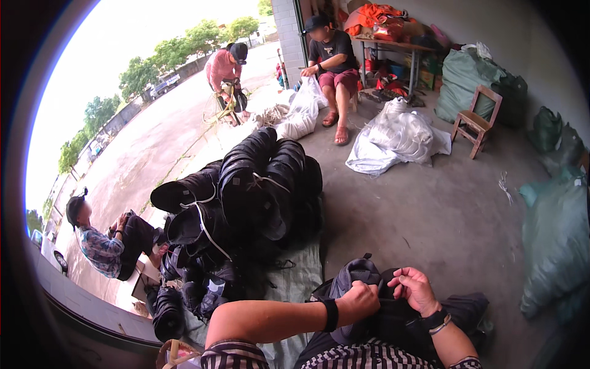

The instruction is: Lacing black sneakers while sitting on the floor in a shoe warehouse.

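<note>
A dark grey cap [353, 275] rests on my lap, its crown facing up and away from me. My left hand [359, 301] is closed in a fist on the cap, gripping its fabric. Just right of it, my right hand [415, 289] is raised over more dark fabric, with thumb and fingertips brought together in a pinch. What they pinch, if anything, is too small to make out. Dark bands circle both wrists, and a metal bracelet sits on the right one.
Stacked black caps [246, 178], some tied with white cord, rise ahead-left on a green sheet [298, 277]. Three people work beyond. White sacks [399, 135], a small wooden chair [478, 120] and bulging green sacks [556, 234] stand ahead and right. A loaded table [393, 44] is at the back.
</note>
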Demonstrator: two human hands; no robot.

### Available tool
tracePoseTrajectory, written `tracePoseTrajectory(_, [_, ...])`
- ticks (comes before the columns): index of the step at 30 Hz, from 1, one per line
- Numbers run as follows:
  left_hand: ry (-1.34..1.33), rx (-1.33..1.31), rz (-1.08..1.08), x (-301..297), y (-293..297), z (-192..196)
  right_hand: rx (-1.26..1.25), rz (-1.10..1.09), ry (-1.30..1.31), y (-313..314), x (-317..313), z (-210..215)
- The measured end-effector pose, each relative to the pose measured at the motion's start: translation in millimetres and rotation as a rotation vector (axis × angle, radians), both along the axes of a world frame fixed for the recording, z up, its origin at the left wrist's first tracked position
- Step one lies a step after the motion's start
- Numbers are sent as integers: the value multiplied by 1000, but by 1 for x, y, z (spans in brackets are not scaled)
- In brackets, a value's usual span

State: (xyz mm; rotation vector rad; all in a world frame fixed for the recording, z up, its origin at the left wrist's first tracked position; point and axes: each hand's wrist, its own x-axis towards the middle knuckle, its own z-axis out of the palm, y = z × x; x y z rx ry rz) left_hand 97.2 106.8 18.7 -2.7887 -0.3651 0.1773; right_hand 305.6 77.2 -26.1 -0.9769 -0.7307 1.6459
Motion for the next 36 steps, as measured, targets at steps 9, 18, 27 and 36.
tracePoseTrajectory(9, [-1, 255, 4, 9, -10, -13, 0, -22, 9, 0, -6, 6])
tracePoseTrajectory(18, [121, 72, -15, 14, -7, 3, -15, -12, -15, -2, -4, 4])
tracePoseTrajectory(27, [184, 58, -62, 19, -7, -1, -20, -35, 9, -3, -6, 7])
tracePoseTrajectory(36, [100, 232, 88, 20, -15, -11, -5, -24, 27, 1, -4, 4])
